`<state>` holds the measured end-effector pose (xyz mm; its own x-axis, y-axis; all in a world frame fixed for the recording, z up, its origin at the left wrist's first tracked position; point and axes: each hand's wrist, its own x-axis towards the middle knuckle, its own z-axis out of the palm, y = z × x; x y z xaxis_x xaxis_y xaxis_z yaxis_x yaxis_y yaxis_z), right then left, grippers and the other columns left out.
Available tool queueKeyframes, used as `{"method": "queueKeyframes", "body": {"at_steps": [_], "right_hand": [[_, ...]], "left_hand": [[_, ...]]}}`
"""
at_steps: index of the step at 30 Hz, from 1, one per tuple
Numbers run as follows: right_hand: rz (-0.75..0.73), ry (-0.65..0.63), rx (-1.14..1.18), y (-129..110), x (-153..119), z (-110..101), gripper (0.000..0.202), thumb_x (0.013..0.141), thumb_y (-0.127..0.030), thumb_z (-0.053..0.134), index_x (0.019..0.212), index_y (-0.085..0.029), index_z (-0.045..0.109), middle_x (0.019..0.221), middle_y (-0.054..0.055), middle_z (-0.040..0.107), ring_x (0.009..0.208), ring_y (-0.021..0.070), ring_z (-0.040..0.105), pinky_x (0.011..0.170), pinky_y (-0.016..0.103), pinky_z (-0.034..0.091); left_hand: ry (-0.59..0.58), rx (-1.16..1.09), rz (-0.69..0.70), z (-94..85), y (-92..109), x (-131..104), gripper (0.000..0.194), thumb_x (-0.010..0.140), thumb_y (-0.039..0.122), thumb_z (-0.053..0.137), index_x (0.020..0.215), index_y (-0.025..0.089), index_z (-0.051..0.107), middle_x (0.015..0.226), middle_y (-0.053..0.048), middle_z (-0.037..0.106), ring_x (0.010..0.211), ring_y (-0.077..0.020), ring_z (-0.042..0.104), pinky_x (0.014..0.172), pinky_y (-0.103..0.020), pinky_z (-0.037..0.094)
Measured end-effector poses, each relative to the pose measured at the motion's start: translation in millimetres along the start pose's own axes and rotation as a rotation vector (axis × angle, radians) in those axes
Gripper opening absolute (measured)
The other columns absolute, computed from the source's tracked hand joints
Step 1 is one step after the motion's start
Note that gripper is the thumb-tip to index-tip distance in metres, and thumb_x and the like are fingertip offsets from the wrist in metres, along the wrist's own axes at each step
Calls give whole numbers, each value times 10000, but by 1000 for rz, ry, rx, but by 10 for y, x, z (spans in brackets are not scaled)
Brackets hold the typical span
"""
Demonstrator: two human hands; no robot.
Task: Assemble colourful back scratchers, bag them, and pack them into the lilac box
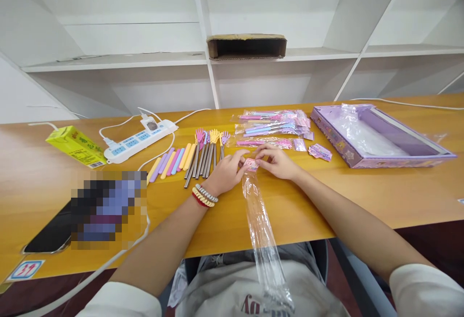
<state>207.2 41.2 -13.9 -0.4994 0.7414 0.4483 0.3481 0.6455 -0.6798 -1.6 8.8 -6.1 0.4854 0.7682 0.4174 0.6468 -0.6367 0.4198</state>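
Both hands meet over the middle of the table. My left hand, with bracelets on its wrist, pinches the left side of a small pink printed card. On the card's right side, the fingers of my right hand are closed. A long clear plastic sleeve hangs from the card over the table edge onto my lap. Beyond my left hand lie metal rods with hand-shaped tops and a row of coloured handles. Packed bags lie behind my hands, with more printed cards to their right.
An open purple box holding clear plastic stands on the right. To the left are a power strip with cables, a yellow-green carton and a dark phone. White shelves behind hold a cardboard box.
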Motion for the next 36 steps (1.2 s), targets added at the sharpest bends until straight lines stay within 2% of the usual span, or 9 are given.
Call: {"method": "queueKeyframes", "body": {"at_steps": [6, 12, 16, 18, 22, 27, 30, 33, 36], "right_hand": [[98, 29, 155, 113, 39, -60, 153, 750, -306, 617, 694, -164, 632, 1015, 67, 564, 966, 183, 540, 860, 356, 410], [306, 265, 404, 170, 84, -342, 239, 685, -395, 625, 672, -159, 588, 887, 62, 607, 647, 135, 546, 566, 283, 449], [410, 535, -154, 245, 2, -813, 170, 712, -322, 556, 700, -158, 601, 674, 53, 602, 613, 160, 537, 595, 298, 423], [527, 576, -489, 324, -87, -1068, 151, 712, -261, 528, 731, -156, 633, 692, 83, 623, 668, 200, 565, 629, 319, 417], [914, 426, -745, 519, -259, -1403, 181, 666, -228, 556, 781, -144, 669, 773, 159, 645, 727, 264, 606, 606, 330, 420], [1190, 181, -826, 595, -301, -1463, 382, 620, -317, 639, 935, -100, 649, 890, 205, 631, 806, 303, 618, 635, 351, 445], [1041, 300, -861, 500, -239, -1347, 393, 675, -351, 587, 967, -94, 641, 971, 206, 613, 877, 309, 598, 679, 365, 440], [616, 459, -734, 338, -138, -1076, 314, 749, -328, 511, 933, -112, 646, 932, 144, 633, 845, 237, 587, 702, 317, 428], [288, 316, -395, 146, -51, -681, 305, 809, -381, 475, 842, -132, 649, 782, 70, 643, 699, 159, 562, 652, 265, 414]], "left_hand": [[-19, -36, -13, 3, 21, 7, 419, 867, 259, 457, 1267, 188, 354, 908, -34, 627, 842, -157, 583, 821, -323, 433], [-74, -37, -57, -20, 23, 7, 522, 845, 241, 475, 1334, 198, 300, 856, -17, 633, 781, -148, 588, 749, -291, 448], [-40, -18, -95, -18, -38, 14, 582, 839, 248, 470, 1375, 195, 249, 829, -8, 630, 748, -142, 588, 721, -273, 452], [-21, 19, -95, -18, -62, 19, 533, 841, 252, 459, 1350, 190, 311, 837, -14, 630, 749, -143, 587, 724, -274, 450], [-15, 61, -76, -26, -65, 25, 440, 847, 254, 441, 1282, 199, 413, 820, -7, 629, 730, -140, 583, 730, -275, 446], [-13, 75, -56, -31, -54, 22, 428, 846, 252, 442, 1271, 202, 426, 815, -3, 631, 722, -134, 580, 743, -270, 444], [-13, 79, -38, -29, -55, 17, 419, 848, 247, 442, 1264, 199, 435, 821, -5, 629, 733, -135, 574, 763, -281, 439], [-14, 68, 2, -30, -44, 11, 400, 854, 240, 440, 1252, 200, 451, 836, -10, 629, 768, -140, 571, 798, -296, 430], [-9, 40, 34, -29, -28, 6, 389, 861, 242, 441, 1248, 201, 452, 854, -15, 631, 789, -139, 572, 813, -299, 429]]}}
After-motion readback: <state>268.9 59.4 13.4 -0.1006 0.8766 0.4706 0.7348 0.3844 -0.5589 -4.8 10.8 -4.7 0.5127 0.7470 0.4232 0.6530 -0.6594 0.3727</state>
